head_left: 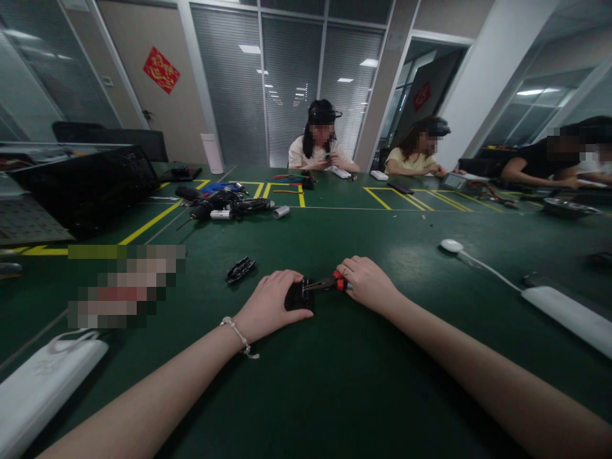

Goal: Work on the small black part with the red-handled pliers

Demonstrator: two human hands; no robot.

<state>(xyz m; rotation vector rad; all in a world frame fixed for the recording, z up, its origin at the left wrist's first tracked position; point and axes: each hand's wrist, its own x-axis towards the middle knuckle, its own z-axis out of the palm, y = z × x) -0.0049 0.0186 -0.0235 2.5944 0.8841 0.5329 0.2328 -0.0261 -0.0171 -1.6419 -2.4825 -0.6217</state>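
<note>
My left hand (273, 299) grips a small black part (297, 298) low over the green table (363, 376), its thumb along the near side and the fingers along the far side. In my right hand (364, 279) is a pair of needle-nose pliers (340, 280) with red and dark handles. The pliers' long jaws point left and meet the black part at its right side; whether they pinch anything there is too small to tell. A separate black plastic piece (240, 271) lies on the table to the left, beyond my left wrist.
Cables and a screwdriver-like tool (203, 209) lie in a heap at the back left, with a white cylinder (282, 212) beside it. White power strips (564, 312) flank me. A black computer case (109, 185) stands far left. Several people sit across the table.
</note>
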